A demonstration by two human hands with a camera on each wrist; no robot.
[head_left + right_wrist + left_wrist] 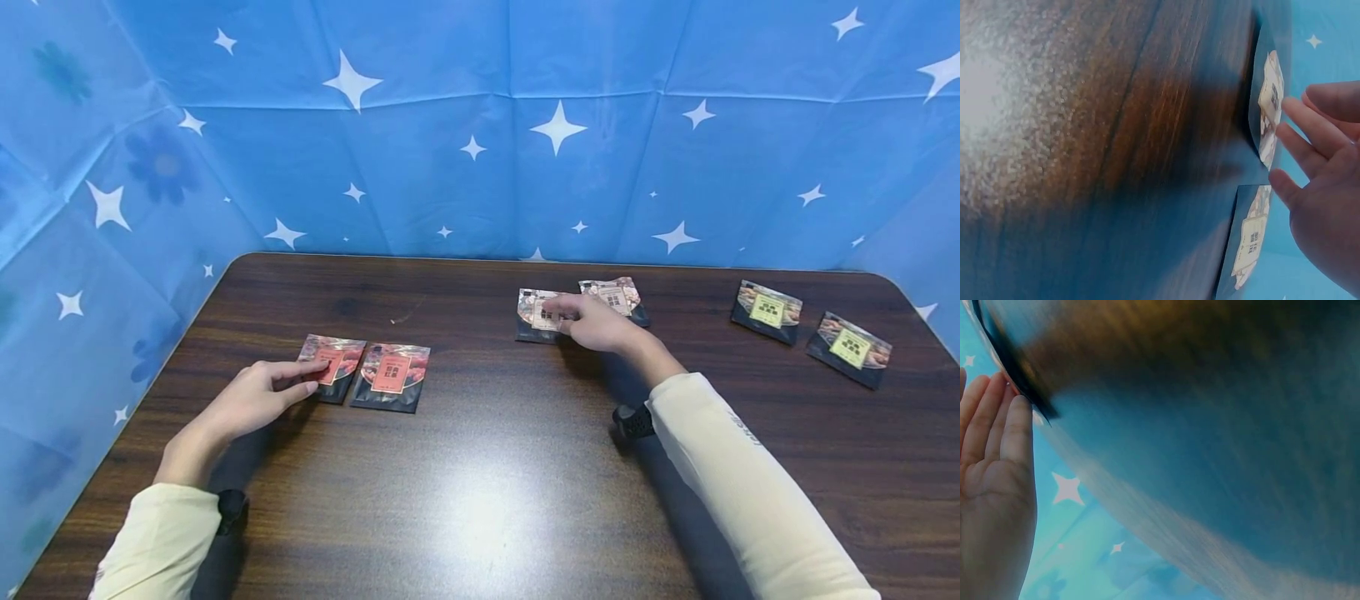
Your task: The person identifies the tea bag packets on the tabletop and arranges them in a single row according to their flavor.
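My left hand (247,398) reaches over the left one of two black packets with red labels, and its fairly straight fingers rest on that packet (347,360). The other red-labelled packet (391,379) lies flat just to its right. In the left wrist view, the fingertips meet the packet's dark edge (1040,405). My right hand (598,323) is over a black packet with a pale label (531,313), partly covering it. A second pale-labelled packet (622,293) lies behind that hand. The right wrist view shows loosely extended fingers (1313,125) right at a packet (1270,94).
Two packets with yellow-green labels, one (767,311) and another (851,348), lie at the right side of the dark wooden table (465,467). A blue curtain with white stars (450,167) stands behind the table and along its left side.
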